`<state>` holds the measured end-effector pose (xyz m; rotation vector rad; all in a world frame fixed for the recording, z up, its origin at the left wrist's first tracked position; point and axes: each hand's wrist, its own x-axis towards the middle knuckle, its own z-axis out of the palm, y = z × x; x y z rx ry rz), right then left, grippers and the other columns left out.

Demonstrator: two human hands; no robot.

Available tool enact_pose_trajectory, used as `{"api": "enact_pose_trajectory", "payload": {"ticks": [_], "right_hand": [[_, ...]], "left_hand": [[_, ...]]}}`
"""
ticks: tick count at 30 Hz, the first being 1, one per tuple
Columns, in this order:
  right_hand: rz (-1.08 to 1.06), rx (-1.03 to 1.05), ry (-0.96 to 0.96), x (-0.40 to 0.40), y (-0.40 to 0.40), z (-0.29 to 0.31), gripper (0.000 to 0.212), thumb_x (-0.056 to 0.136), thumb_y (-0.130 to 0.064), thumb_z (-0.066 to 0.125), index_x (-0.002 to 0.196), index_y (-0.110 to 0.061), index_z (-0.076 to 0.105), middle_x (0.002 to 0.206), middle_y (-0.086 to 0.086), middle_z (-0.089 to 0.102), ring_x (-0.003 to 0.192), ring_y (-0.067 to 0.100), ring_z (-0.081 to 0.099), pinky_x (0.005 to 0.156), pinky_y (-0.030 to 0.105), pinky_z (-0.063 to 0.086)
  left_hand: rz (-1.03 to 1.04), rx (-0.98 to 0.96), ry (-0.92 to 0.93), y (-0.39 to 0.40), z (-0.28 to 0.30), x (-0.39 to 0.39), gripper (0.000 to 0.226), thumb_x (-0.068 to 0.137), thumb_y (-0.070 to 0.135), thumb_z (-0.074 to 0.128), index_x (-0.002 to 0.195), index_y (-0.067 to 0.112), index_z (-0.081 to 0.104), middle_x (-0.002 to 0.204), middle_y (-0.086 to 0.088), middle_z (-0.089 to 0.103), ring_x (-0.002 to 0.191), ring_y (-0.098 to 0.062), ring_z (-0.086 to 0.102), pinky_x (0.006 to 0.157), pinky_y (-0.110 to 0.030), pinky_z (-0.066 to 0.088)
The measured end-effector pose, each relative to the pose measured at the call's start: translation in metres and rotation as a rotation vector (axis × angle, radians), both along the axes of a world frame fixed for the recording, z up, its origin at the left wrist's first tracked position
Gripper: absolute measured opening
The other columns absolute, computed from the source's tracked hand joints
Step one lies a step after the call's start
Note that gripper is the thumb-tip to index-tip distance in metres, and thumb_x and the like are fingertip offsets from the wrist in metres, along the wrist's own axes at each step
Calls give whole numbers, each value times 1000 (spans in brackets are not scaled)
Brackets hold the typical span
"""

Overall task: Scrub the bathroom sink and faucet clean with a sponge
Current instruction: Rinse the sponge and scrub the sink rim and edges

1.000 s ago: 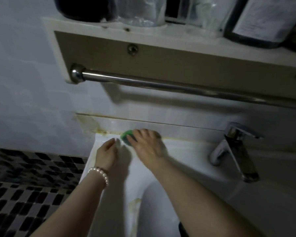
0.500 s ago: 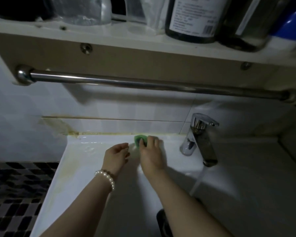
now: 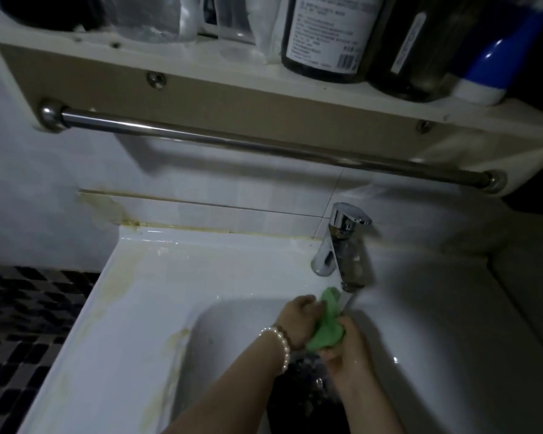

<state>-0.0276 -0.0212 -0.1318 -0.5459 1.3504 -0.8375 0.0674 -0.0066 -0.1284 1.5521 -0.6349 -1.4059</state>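
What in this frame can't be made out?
Head view, dim:
- Drain of the white ceramic sink: hidden behind both wrists.
- Dark labelled bottle on the shelf: top cut off, print too small.
- Right hand grip: partly covered by the green sponge, which the left hand also holds.

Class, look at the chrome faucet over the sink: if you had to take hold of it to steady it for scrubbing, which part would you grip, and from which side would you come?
Probably grip the faucet by its upright body, below the flat lever on top, coming from its left over the sink deck. That side is bare, while the left hand and right hand hold the green sponge under the spout's stream.
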Motion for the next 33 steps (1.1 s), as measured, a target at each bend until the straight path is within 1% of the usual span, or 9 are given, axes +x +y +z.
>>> {"api": "enact_pose_trajectory", "payload": {"ticks": [4,9,14,16,21,24,28,30,33], "right_hand": [[-24,131,-410,10,3,4,37,92,-29,47,81,-7,75,80,12,73,61,21,69,46,23,53],[-104,-143,56,41,-7,-3,9,80,-8,71,86,-2,71,72,5,70,69,23,65,66,35,55],[-158,-682,433,77,-7,7,22,85,-4,65,107,-1,70,102,18,65,95,27,58,94,30,46],[13,-911,634,88,-10,7,24,87,-9,64,111,-7,69,107,12,53,100,23,50,92,16,37],[670,-904,855,121,-6,-25,50,93,-32,48,139,-16,36,140,8,28,133,32,23,112,42,23],[695,-1019,820,133,-32,-28,51,90,-18,50,140,-12,40,137,17,36,126,37,31,104,40,27],[304,-755,858,179,-36,-10,21,92,-16,54,104,2,59,109,19,51,100,33,51,81,33,36],[468,-739,674,212,-4,-6,13,92,-15,54,100,-6,59,97,3,48,89,18,46,68,15,28],[724,-882,503,257,43,-12,20,86,5,55,76,-12,50,83,8,47,79,19,47,63,18,39]], "left_hand": [[76,-2,-133,3,5,-9,24,92,23,57,110,8,59,106,-14,66,97,-27,64,83,-32,51],[137,-39,-495,6,8,7,23,90,32,55,75,16,49,74,-5,60,74,-24,57,65,-30,43],[253,-45,-580,7,15,31,21,94,24,47,109,13,59,106,-9,67,99,-26,61,75,-23,40],[300,-21,-623,17,16,48,25,91,17,49,113,13,60,110,-7,67,102,-23,61,77,-19,39],[353,23,-668,42,16,93,22,86,8,52,102,11,66,103,-7,69,98,-24,61,73,-18,37],[378,32,-695,52,13,118,26,86,5,51,107,9,66,111,-8,68,106,-24,60,78,-17,36],[415,73,-722,67,12,156,27,89,8,51,112,8,65,115,-10,66,109,-24,59,82,-16,35],[459,121,-751,77,12,177,29,88,9,51,113,9,65,115,-12,66,110,-28,58,89,-21,37],[529,209,-836,97,12,213,30,85,15,52,110,16,68,111,-13,68,111,-35,55,94,-31,43]]}}
